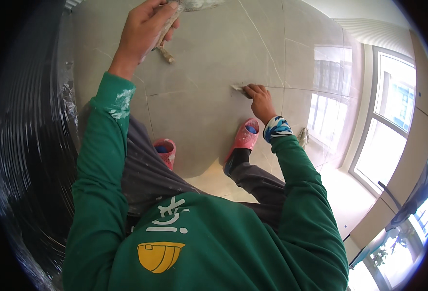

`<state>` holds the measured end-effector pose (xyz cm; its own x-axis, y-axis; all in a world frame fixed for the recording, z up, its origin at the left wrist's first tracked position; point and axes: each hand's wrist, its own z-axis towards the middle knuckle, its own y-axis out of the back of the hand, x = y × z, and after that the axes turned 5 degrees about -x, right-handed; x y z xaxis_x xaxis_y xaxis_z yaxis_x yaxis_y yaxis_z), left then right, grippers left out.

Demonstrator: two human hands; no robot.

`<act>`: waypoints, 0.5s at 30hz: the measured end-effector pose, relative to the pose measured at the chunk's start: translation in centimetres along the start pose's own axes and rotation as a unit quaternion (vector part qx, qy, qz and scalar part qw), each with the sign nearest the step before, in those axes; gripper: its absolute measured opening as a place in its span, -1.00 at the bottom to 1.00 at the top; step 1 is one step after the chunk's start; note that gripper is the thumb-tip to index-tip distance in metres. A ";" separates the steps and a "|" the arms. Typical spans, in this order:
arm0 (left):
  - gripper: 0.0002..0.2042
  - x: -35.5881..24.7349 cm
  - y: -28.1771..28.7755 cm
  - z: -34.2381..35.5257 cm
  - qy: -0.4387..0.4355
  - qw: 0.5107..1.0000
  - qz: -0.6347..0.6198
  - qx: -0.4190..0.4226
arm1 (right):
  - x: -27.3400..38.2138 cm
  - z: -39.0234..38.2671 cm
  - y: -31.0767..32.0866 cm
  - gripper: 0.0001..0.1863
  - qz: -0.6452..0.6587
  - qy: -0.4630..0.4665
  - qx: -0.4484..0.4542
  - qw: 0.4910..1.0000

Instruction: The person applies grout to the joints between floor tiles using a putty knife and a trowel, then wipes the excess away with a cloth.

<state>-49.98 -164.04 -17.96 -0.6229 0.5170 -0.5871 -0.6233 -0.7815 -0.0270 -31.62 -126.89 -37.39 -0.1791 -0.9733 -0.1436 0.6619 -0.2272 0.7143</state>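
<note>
My left hand (148, 26) is raised at the upper left, its fingers closed round a trowel. The trowel's worn, smeared handle (165, 54) sticks out below the fist, and its whitish, caked blade (199, 4) is cut off by the top edge. Farther right, my right hand (260, 101) pinches a small scraper (239, 89). The scraper's pale tip lies at a thin joint of the glossy grey tiles (204, 116); whether it touches them I cannot tell. White smears mark my left cuff.
My feet wear pink clogs (246, 137), close below the right hand. Dark ribbed plastic sheeting (30, 145) stands along the left. On the right is a white-framed window (386, 111), mirrored in the tiles. A small crumpled thing (303, 137) lies beside my right wrist.
</note>
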 end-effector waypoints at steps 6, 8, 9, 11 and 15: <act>-0.77 0.3 1.9 -0.3 -0.003 1.000 0.012 -0.003 | 3.4 -2.4 -1.2 -0.35 0.008 -0.039 0.031 0.999; -0.77 0.3 1.8 0.4 -0.001 1.000 0.009 0.001 | 4.2 -0.4 -0.1 -0.35 0.019 -0.036 0.039 0.998; -0.77 0.6 1.6 0.8 0.001 1.000 0.007 0.004 | 4.6 0.5 -0.3 -0.35 0.030 -0.032 0.048 0.998; -0.77 1.7 -0.1 1.9 0.007 1.000 -0.006 0.009 | 3.8 1.1 -2.1 -0.35 0.019 -0.034 0.017 0.999; -0.77 4.1 -2.3 3.6 0.009 1.000 -0.003 0.012 | 2.0 0.0 -5.6 -0.44 -0.015 -0.018 -0.019 1.000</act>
<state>-52.84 -158.88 -17.41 -0.6106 0.5151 -0.6016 -0.6381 -0.7699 -0.0115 -35.67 -127.60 -41.66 -0.2245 -0.9645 -0.1388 0.6833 -0.2574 0.6833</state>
